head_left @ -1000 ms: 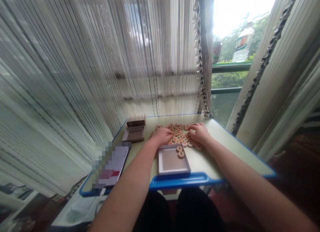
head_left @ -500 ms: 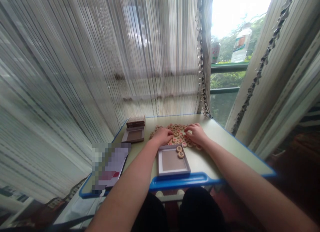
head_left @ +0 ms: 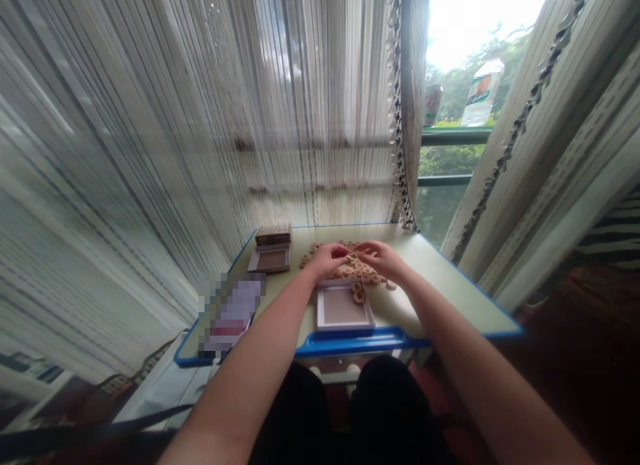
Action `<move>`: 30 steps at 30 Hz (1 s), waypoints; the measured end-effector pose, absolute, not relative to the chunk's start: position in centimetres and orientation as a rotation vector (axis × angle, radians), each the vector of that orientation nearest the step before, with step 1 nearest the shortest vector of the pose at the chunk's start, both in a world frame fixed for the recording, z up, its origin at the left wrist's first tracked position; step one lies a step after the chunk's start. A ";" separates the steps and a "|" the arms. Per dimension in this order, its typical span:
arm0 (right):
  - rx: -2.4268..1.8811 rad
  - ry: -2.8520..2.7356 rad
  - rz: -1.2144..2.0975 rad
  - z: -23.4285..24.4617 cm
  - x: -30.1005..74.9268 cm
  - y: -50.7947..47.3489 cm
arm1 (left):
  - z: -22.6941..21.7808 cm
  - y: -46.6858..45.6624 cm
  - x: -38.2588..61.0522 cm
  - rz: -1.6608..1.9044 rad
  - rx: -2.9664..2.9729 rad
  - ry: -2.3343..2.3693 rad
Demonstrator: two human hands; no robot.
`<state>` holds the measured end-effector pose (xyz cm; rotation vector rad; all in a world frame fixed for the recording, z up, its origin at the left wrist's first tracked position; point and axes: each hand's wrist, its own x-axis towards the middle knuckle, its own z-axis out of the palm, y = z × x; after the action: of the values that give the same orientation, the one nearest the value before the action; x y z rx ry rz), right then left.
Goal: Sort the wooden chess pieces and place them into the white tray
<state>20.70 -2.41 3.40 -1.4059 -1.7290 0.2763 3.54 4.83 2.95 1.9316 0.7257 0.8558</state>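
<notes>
A pile of round wooden game pieces [head_left: 361, 273] lies in the middle of a small table [head_left: 440, 288] with a blue rim. My left hand [head_left: 326, 259] and my right hand [head_left: 381, 257] both rest on the pile, fingertips nearly meeting above it. Whether either hand pinches a piece is too small to tell. Just in front of the pile sits a shallow grey box tray [head_left: 343, 309] with two pieces [head_left: 357, 292] in its far right corner.
A second grey tray [head_left: 270, 259] and a brown box [head_left: 273, 236] stand at the table's far left. A blurred paper [head_left: 231, 313] lies on the near left. Striped curtains [head_left: 210, 118] hang behind; a window with a green rail [head_left: 453, 137] is at the right.
Both hands have drawn together over the middle of the pile. The camera has tilted, so the table sits slightly higher and smaller in view.
</notes>
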 end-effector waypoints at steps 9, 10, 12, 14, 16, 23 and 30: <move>-1.375 -1.692 -0.226 1.4 17.3 -5.7 | 4.7 3.2 2.2 0.623 1.760 0.639; -1.373 -1.702 -0.222 1.3 17.4 -5.7 | 4.7 3.2 2.2 0.595 1.757 0.631; -1.354 -1.740 -0.207 1.3 17.6 -5.7 | 4.6 3.3 2.1 0.550 1.759 0.613; -1.318 -1.780 -0.189 1.3 17.6 -5.7 | 4.5 3.5 2.0 0.529 1.761 0.587; -1.289 -1.811 -0.178 1.3 17.6 -5.7 | 4.4 3.7 1.8 0.516 1.764 0.558; -1.362 -1.773 -0.116 1.4 18.0 -5.9 | 4.5 3.7 1.8 0.545 1.837 0.629; -1.508 -1.811 0.125 1.9 18.5 -6.4 | 4.7 3.4 1.4 0.380 2.339 0.819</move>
<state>18.45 -6.42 1.87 -1.5081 -1.8111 0.1252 1.37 3.43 4.68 2.3388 0.8190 0.3799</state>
